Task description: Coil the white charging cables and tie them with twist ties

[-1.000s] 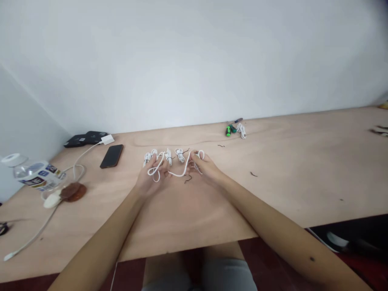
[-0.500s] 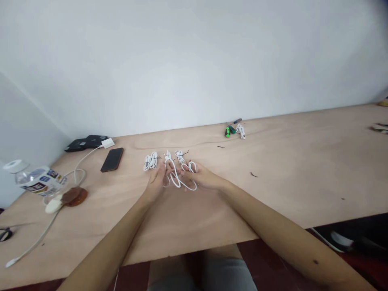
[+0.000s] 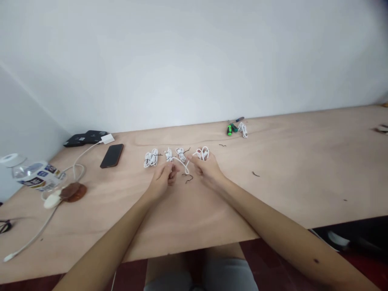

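Observation:
A loose white cable [image 3: 187, 169] runs between my two hands above the wooden table [image 3: 194, 218]. My right hand [image 3: 209, 169] is closed around several of its loops, which stick up past the fingers. Lower to the left, my left hand [image 3: 161, 178] pinches the cable's other stretch near one end; the fingers partly hide that end. Just beyond the hands lie tied white cable bundles: a double one [image 3: 150, 157] at left, one in the middle [image 3: 169, 154] and one at right [image 3: 181, 154]. A dark twist tie [image 3: 189, 178] lies on the table between my hands.
A black phone [image 3: 112, 156], black boxes [image 3: 85, 138], a plastic bottle [image 3: 38, 176] and a white charger cable [image 3: 33, 241] are at left. Screwdrivers [image 3: 229, 129] and another cable bundle [image 3: 243, 129] lie by the wall. More dark ties [image 3: 255, 174] lie at right.
My right hand has moved right and slightly away with the cable loops, drawing the cable out between the hands. The twist tie between them now shows.

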`<action>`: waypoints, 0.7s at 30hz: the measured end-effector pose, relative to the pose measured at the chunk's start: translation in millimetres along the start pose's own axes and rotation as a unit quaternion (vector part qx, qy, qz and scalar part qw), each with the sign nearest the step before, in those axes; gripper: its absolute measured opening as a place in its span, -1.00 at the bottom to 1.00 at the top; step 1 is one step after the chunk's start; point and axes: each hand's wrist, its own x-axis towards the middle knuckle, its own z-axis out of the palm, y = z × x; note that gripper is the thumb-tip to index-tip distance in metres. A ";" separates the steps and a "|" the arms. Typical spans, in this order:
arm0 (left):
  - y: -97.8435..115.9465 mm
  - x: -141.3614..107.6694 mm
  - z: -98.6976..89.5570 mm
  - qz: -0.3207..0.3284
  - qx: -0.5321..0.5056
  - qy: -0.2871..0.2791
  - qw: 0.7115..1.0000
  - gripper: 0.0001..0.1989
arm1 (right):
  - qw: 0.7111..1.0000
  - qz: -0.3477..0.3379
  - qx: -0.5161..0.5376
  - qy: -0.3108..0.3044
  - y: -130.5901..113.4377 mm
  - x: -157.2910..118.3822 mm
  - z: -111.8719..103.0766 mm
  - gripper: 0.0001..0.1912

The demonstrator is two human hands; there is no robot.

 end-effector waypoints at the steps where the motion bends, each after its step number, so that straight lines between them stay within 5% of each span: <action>1: -0.5 -0.4 1.0 -0.007 -0.005 -0.009 1.000 -0.56 | 1.000 -0.001 0.001 0.013 1.1 -0.1 -0.5 -0.42; 6: -0.8 -1.0 6.6 -0.002 -0.007 -0.006 1.000 -0.64 | 0.999 0.001 -0.020 -0.033 11.8 -2.2 1.3 -0.51; 11: 4.0 -2.3 13.5 0.100 0.088 0.077 0.988 -0.73 | 0.998 -0.004 -0.012 -0.057 27.6 -3.3 10.6 -0.48; 15: 5.6 -7.4 22.8 0.132 0.159 0.088 0.974 -0.80 | 0.994 -0.016 -0.003 -0.108 35.4 -5.8 17.4 -0.51; 21: 0.3 -10.8 36.7 0.199 0.222 0.131 0.945 -0.87 | 0.996 -0.039 0.004 -0.079 37.9 -12.6 25.8 -0.55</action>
